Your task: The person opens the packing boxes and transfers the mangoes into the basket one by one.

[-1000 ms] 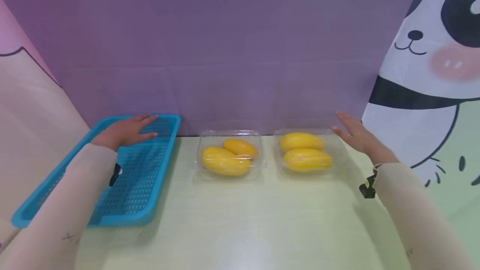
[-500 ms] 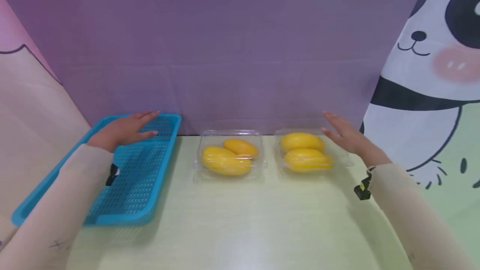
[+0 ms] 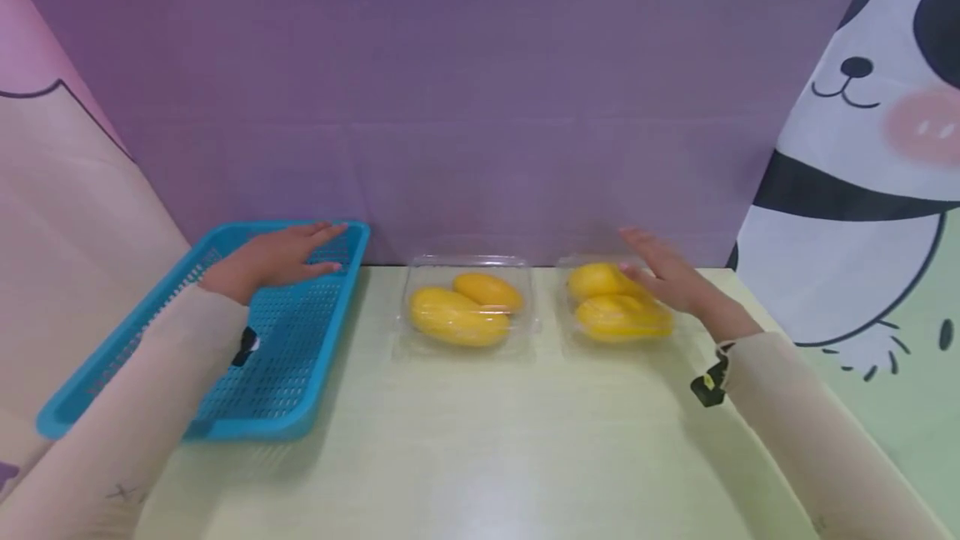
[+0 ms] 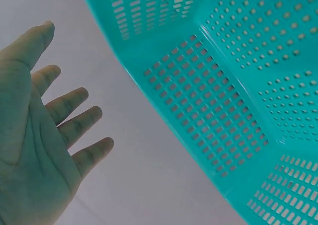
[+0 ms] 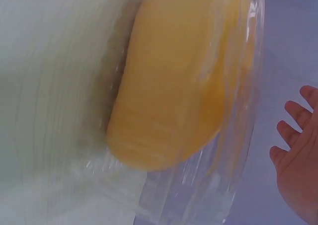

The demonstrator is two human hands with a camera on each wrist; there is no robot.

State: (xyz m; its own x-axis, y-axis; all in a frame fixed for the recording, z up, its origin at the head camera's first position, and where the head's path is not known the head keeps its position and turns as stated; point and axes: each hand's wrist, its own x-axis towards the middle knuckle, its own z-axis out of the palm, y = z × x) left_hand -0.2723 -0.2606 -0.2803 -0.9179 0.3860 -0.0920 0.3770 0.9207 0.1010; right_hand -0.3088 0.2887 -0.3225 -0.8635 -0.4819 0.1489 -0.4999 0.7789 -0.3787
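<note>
My left hand (image 3: 273, 258) hovers over the blue plastic basket (image 3: 285, 407), its fingers extended and holding nothing. In the left wrist view the palm (image 4: 35, 155) shows beside the basket's perforated wall (image 4: 203, 106). My right hand (image 3: 671, 277), fingers straight, is above the right clear plastic box (image 3: 566, 336), partly covering it in the head view. Inside that box lie two yellow mangoes (image 3: 618, 319); one shows large in the right wrist view (image 5: 164, 76). A second clear box (image 3: 397, 332), between basket and right box, holds two more yellow mangoes (image 3: 453, 319).
A pale table (image 3: 480, 440) carries the basket and both boxes. Close behind them hangs a purple cloth (image 3: 465, 107). A panda-printed cloth (image 3: 847, 273) hangs at the right, and a pale cloth (image 3: 67, 232) at the left.
My right hand has moved left, from beside the right box to above it. The left hand stays over the basket. The view has shifted slightly; the boxes and basket keep their places.
</note>
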